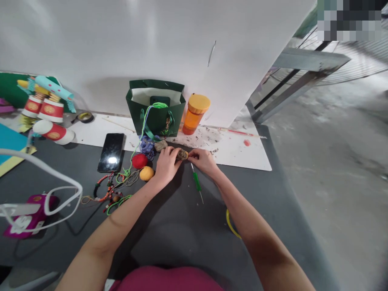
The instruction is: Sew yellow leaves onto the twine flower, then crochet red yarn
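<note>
My left hand [166, 165] and my right hand [202, 160] meet over the table, with their fingertips pinching a small ribbed brown object [182, 154], perhaps a walnut. Part of it is hidden by my fingers. A green-handled screwdriver [197, 182] lies just below my right hand. Beside my left hand sit a yellow ball [146, 173] and a red ball [140, 161]. A bundle of blue-purple cord [147, 148] and a small brown lump [161, 145] lie just beyond my left hand.
A green paper bag [158, 117] with green cord and an orange bottle [194, 122] with a yellow cap stand against a white wall. A black phone [111, 152], beaded cords [106, 193], paper-cup crafts [50, 111] and a white cable [45, 169] lie left.
</note>
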Tool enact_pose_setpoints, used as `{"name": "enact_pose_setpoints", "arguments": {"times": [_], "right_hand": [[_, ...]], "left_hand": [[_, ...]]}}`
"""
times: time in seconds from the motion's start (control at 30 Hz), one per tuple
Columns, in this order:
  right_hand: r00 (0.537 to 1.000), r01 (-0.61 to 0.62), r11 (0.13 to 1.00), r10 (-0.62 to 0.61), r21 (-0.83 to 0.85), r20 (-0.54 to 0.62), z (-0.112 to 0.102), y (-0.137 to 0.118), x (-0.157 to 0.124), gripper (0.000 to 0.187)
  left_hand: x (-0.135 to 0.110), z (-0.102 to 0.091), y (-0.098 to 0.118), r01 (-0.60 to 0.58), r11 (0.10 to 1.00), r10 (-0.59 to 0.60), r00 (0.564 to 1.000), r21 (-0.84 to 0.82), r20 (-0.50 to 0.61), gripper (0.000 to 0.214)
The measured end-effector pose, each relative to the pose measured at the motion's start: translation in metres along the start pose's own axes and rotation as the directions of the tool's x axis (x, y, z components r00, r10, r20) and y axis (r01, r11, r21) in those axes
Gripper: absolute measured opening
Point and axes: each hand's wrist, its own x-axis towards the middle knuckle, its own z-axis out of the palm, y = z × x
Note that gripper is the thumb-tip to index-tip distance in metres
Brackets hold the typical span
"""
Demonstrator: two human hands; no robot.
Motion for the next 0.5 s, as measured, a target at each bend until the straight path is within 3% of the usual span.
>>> {"name": "enact_pose_setpoints", "arguments": {"times": [0.23, 0.5], "right_hand": [[0.998, 0.038, 0.995, -0.042, -0.096, -0.039, 0.0091, 0.0008, -0.0032, 0.009], [0.991, 0.137, 0.977, -0.134, -0.165, 0.031, 0.0020, 0.0027, -0.0068, 0.014]], "left_hand": [[0.0003, 0.0019, 0.0033, -0.055, 0.983, 0.053, 0.998, 0.173, 0.019, 0.030], [0.0001, 0.0073, 0.0070, -0.072, 0.957, 0.065, 0.997, 0.282, 0.034, 0.027]]}}
